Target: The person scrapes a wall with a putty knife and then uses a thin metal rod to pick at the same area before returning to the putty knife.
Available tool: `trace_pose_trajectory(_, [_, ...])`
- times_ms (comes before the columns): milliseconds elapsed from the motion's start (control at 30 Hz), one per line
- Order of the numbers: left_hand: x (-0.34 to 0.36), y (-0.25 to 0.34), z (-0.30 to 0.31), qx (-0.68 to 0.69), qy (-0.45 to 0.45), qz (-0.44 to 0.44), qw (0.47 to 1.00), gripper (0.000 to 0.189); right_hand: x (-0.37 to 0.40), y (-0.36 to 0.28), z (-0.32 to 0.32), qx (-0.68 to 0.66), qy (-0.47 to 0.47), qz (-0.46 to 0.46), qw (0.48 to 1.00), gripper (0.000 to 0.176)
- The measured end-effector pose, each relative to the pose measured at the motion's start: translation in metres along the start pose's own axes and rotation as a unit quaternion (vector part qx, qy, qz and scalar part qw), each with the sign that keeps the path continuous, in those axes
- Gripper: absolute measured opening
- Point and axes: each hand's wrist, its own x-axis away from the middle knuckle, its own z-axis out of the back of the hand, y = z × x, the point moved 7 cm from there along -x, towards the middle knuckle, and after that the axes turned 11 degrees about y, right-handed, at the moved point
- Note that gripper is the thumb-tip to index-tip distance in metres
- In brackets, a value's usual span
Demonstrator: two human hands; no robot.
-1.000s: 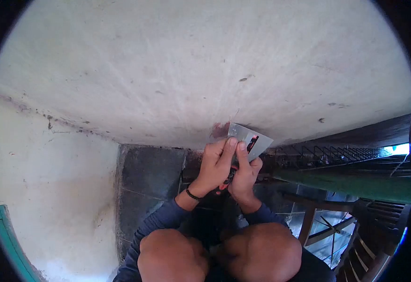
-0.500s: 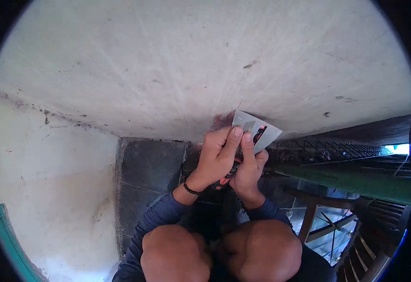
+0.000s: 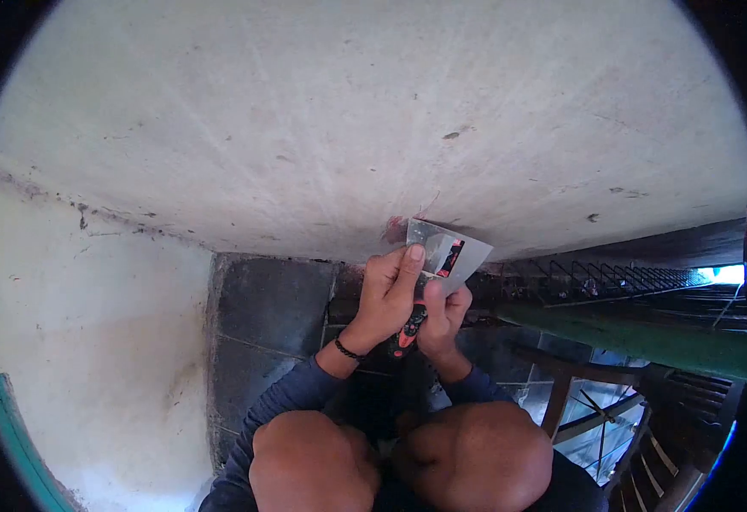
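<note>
A metal scraper (image 3: 452, 248) with a wide grey blade and a red-and-black handle is pressed flat against the pale plastered wall (image 3: 348, 128), low down near the floor. My left hand (image 3: 388, 290) grips it with the index finger laid on the blade. My right hand (image 3: 443, 317) holds the handle just below, touching the left hand. A small reddish stain (image 3: 393, 227) shows on the wall at the blade's left edge. A dark bracelet (image 3: 345, 349) sits on my left wrist. My bent knees (image 3: 399, 461) fill the bottom of the view.
Dark stone floor tiles (image 3: 267, 316) lie below the wall. A second pale wall (image 3: 75, 341) meets it in a corner at the left, with a green edge (image 3: 11, 435) at the far left. At the right are a green rail (image 3: 638, 337), wooden chair parts (image 3: 578, 410) and metal railings.
The scraper and both hands slid up the wall, then back down and slightly left. My right hand has dropped lower on the handle, showing more red grip.
</note>
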Motion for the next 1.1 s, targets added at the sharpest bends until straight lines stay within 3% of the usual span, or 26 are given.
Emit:
trace_pose_trajectory(267, [-0.006,0.014,-0.007,-0.035,-0.026,-0.067,0.997,0.039,-0.003,0.004,0.002,-0.012,0.029,-0.033,0.999,0.016])
trace_pose_trajectory(467, [-0.006,0.019,-0.009,-0.003,-0.033,-0.043,0.999,0.039,-0.004,-0.014,-0.008,-0.013,0.036,-0.029,0.999,0.015])
trace_pose_trajectory(700, [-0.017,0.073,-0.011,0.010,-0.049,-0.078,0.996,0.038,-0.011,-0.052,-0.030,-0.013,0.037,0.008,0.999,0.018])
trace_pose_trajectory(967, [-0.005,0.015,-0.008,0.024,-0.030,-0.035,0.999,0.037,-0.001,-0.015,-0.010,-0.043,0.043,-0.030,0.998,0.015])
trace_pose_trajectory(1100, [-0.007,0.033,-0.009,0.023,-0.033,-0.055,0.998,0.037,-0.002,-0.025,-0.012,-0.021,0.043,-0.023,0.999,0.015])
